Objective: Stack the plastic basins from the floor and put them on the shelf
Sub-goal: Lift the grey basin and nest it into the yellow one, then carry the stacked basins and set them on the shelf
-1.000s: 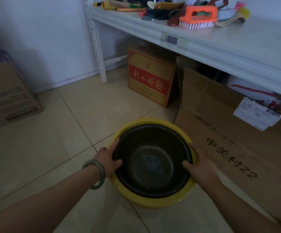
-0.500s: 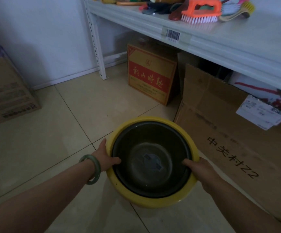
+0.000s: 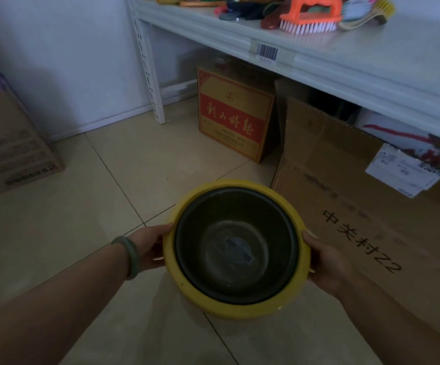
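Note:
A dark basin (image 3: 236, 248) sits nested inside a yellow basin (image 3: 179, 283), and I hold the stack above the tiled floor. My left hand (image 3: 149, 246), with a green bangle on the wrist, grips the yellow rim from the left. On the opposite side my right hand (image 3: 326, 262) grips the rim. The white shelf (image 3: 366, 64) runs across the upper right, beyond and above the basins.
Brushes, among them an orange one (image 3: 309, 17), crowd the shelf's left part. Under the shelf stand a red and yellow carton (image 3: 233, 117) and a large brown cardboard box (image 3: 358, 206). Another cardboard box (image 3: 11, 151) sits at the far left by the wall.
Both hands slid from inside the dark basin's rim to the outer sides of the yellow rim. The stacked basins have come up from the floor, closer to the camera.

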`<action>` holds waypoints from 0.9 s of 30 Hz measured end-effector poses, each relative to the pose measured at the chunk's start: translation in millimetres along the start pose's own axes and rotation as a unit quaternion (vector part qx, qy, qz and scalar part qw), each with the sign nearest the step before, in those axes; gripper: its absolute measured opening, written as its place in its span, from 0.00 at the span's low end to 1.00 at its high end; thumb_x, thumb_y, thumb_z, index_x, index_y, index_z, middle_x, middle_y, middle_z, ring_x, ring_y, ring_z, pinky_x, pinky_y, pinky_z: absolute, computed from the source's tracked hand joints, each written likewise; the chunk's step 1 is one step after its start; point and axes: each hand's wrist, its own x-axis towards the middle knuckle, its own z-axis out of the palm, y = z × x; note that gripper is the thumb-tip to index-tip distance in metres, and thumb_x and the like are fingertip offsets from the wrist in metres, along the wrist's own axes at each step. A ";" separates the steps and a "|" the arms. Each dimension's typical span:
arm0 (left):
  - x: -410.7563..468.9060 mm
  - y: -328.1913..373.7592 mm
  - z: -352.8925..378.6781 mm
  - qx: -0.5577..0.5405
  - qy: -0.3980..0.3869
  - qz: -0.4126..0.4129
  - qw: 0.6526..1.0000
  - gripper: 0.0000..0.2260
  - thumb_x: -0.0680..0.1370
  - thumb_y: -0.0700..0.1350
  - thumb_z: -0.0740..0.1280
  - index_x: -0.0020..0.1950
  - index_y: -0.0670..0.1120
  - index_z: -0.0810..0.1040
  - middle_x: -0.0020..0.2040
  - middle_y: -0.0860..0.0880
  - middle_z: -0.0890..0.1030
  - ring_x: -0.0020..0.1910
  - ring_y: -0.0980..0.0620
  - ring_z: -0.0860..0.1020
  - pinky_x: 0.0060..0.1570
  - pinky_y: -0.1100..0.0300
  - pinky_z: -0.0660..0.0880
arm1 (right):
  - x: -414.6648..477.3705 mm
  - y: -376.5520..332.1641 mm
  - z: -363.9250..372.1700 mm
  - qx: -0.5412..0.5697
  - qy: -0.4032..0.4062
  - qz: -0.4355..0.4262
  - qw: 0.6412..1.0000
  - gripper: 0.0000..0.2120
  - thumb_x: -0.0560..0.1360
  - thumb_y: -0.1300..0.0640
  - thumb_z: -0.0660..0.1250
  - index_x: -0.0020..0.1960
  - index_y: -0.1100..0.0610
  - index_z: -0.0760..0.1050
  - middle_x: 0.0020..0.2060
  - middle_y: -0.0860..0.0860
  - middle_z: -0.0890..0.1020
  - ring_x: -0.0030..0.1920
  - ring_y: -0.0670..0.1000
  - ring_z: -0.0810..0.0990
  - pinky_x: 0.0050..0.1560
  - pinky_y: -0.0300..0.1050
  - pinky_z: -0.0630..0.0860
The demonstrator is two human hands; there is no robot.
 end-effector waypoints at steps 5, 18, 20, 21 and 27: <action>-1.7 -1.0 -2.1 -0.011 0.006 0.005 1.000 0.11 0.76 0.50 0.64 0.48 0.42 0.77 0.43 0.43 0.78 0.43 0.45 0.77 0.42 0.51 0.73 | -1.3 -0.3 2.3 0.025 -0.001 -0.011 1.000 0.13 0.75 0.51 0.66 0.56 0.55 0.78 0.50 0.54 0.80 0.51 0.55 0.77 0.47 0.52 0.73; -21.5 32.4 -23.6 -0.071 -0.008 0.109 0.992 0.20 0.73 0.52 0.67 0.57 0.39 0.78 0.50 0.40 0.79 0.49 0.43 0.78 0.53 0.50 0.76 | -38.2 -39.8 25.2 -0.001 -0.023 -0.083 0.996 0.10 0.75 0.50 0.64 0.48 0.56 0.78 0.42 0.55 0.79 0.47 0.54 0.76 0.49 0.50 0.72; -30.1 41.3 -28.0 -0.075 -0.009 0.129 0.989 0.19 0.73 0.53 0.67 0.55 0.39 0.79 0.48 0.41 0.79 0.47 0.44 0.78 0.51 0.51 0.76 | -47.3 -49.1 29.8 -0.006 -0.028 -0.091 0.995 0.10 0.75 0.50 0.64 0.48 0.57 0.78 0.42 0.55 0.79 0.47 0.55 0.76 0.50 0.51 0.72; -34.7 46.4 -30.7 -0.078 -0.012 0.137 0.987 0.19 0.73 0.54 0.66 0.53 0.40 0.79 0.46 0.41 0.79 0.44 0.45 0.78 0.49 0.52 0.77 | -52.3 -54.0 32.1 -0.007 -0.031 -0.097 0.995 0.10 0.75 0.50 0.64 0.48 0.56 0.78 0.42 0.55 0.79 0.47 0.54 0.76 0.50 0.51 0.72; -75.9 83.4 -46.1 -0.071 -0.003 0.180 0.981 0.17 0.75 0.54 0.63 0.41 0.39 0.79 0.36 0.43 0.78 0.36 0.46 0.76 0.40 0.55 0.75 | -88.9 -86.5 46.3 -0.018 -0.066 -0.137 0.988 0.13 0.74 0.50 0.66 0.53 0.56 0.79 0.43 0.55 0.82 0.48 0.55 0.79 0.45 0.49 0.75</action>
